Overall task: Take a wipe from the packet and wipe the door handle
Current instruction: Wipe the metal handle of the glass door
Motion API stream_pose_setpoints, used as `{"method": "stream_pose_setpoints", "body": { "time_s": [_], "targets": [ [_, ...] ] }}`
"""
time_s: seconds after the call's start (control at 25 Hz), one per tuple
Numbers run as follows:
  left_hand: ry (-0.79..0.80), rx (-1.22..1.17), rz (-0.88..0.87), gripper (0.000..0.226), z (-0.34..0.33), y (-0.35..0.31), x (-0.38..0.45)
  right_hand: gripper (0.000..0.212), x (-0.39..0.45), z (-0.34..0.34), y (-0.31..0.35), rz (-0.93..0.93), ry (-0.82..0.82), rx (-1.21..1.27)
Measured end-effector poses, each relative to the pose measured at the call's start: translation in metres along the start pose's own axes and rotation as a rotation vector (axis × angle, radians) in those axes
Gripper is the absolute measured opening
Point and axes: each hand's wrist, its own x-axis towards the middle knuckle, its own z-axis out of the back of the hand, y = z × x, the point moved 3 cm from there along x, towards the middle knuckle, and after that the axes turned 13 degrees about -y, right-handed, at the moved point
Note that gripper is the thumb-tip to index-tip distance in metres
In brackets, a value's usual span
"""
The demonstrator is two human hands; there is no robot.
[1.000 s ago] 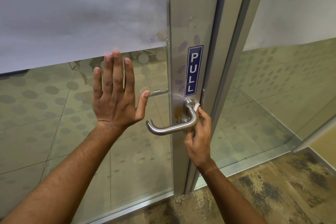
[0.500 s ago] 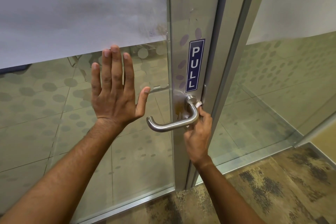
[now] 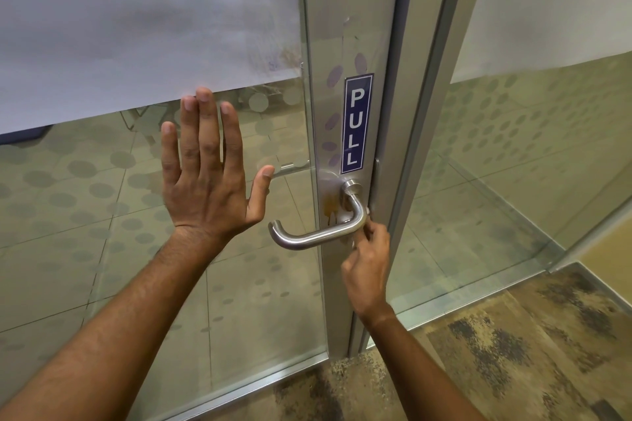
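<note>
A brushed steel lever door handle (image 3: 309,236) juts out from the metal door stile, below a blue PULL sticker (image 3: 356,123). My right hand (image 3: 367,260) pinches a small white wipe (image 3: 368,210) against the bend of the handle on its right side; only a sliver of the wipe shows past my fingers. My left hand (image 3: 208,174) lies flat and open on the glass door panel (image 3: 102,215), left of the handle. No wipe packet is in view.
A brownish stain (image 3: 331,206) marks the stile beside the handle's base. The aluminium door frame (image 3: 420,113) stands just right of the handle, with a fixed glass panel (image 3: 513,164) beyond it. Mottled carpet (image 3: 513,352) covers the floor under me.
My right hand has slid the wipe down from the handle's neck near the base to its bend. My left hand stays flat on the glass.
</note>
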Motion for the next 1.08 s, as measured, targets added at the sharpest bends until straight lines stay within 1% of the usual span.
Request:
{"method": "stream_pose_setpoints", "body": {
  "time_s": [0.04,0.08,0.12,0.24,0.32,0.44,0.52,0.64,0.76,0.96,1.08],
  "targets": [
    [0.0,0.005,0.001,0.083,0.0,0.0,0.0,0.045,-0.002,0.002,-0.003,-0.073,0.022,0.025],
    [0.0,0.007,0.002,0.083,0.0,0.0,0.0,0.038,0.001,0.002,-0.005,-0.104,0.032,0.059],
    [0.0,0.005,0.0,0.083,0.0,0.0,0.0,0.034,0.009,0.003,0.0,-0.096,-0.001,0.094],
    [-0.009,0.004,-0.002,0.084,0.0,0.0,0.0,0.032,0.034,0.01,0.015,0.023,-0.131,0.147],
    [-0.006,0.006,-0.004,0.086,0.0,0.0,0.0,0.033,0.038,0.009,0.018,0.076,-0.14,0.156],
    [-0.011,-0.008,-0.006,0.088,0.0,0.0,-0.001,0.035,0.017,0.004,0.006,0.045,-0.057,0.078],
    [-0.012,-0.012,-0.01,0.088,0.0,0.0,-0.001,0.03,0.011,0.001,0.0,0.007,-0.02,0.069],
    [-0.013,-0.019,-0.015,0.09,-0.001,0.0,0.0,0.021,0.014,0.009,0.003,-0.039,-0.096,0.182],
    [-0.004,-0.009,-0.013,0.089,-0.001,0.001,-0.001,0.016,-0.004,0.015,0.016,-0.022,-0.146,0.251],
    [-0.003,-0.006,-0.014,0.089,-0.002,0.001,-0.002,0.023,-0.027,0.002,0.034,0.119,-0.121,0.221],
    [-0.006,-0.009,-0.011,0.089,-0.002,0.001,-0.002,0.04,-0.022,-0.01,0.041,0.212,-0.058,0.179]
  ]
}}
